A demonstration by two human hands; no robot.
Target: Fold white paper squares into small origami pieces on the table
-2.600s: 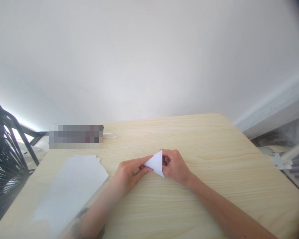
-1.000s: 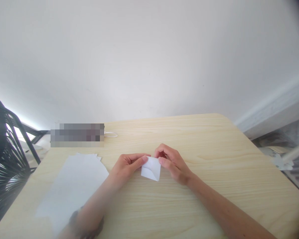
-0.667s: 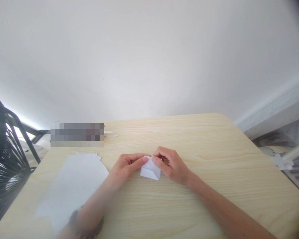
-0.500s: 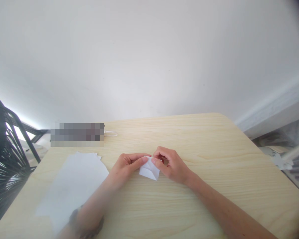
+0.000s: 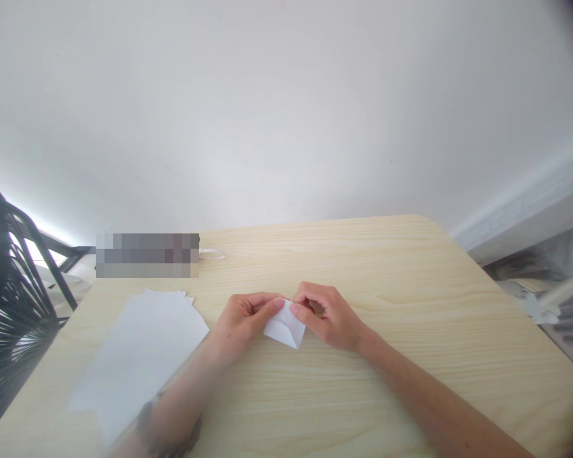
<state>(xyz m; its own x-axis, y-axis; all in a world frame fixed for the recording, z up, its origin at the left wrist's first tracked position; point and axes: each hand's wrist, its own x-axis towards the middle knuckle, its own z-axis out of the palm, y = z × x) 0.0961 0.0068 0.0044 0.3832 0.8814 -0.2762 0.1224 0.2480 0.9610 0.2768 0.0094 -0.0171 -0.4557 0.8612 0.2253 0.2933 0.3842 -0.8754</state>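
Note:
A small folded piece of white paper [image 5: 282, 329] is held between both hands over the middle of the table, its pointed lower corner towards me. My left hand [image 5: 248, 316] pinches its upper left part, the thumb on top and the fingers behind. On the upper right edge, my right hand [image 5: 328, 317] grips the paper between thumb and bent index finger. A crease runs across the paper's front and down near its lower right side. The fingertips behind the paper are hidden.
Loose white sheets [image 5: 148, 343] lie in a stack left of my left forearm, on the light wooden table [image 5: 410, 286]. A pixelated object [image 5: 148, 256] with a white loop [image 5: 212, 254] lies at the back left. A dark woven chair [image 5: 9, 305] stands at left; a white wall [image 5: 286, 114] rises behind.
The folded paper has tilted slightly, its lower corner shifting a little left and towards me. Both hands keep their pinch on it with barely any movement.

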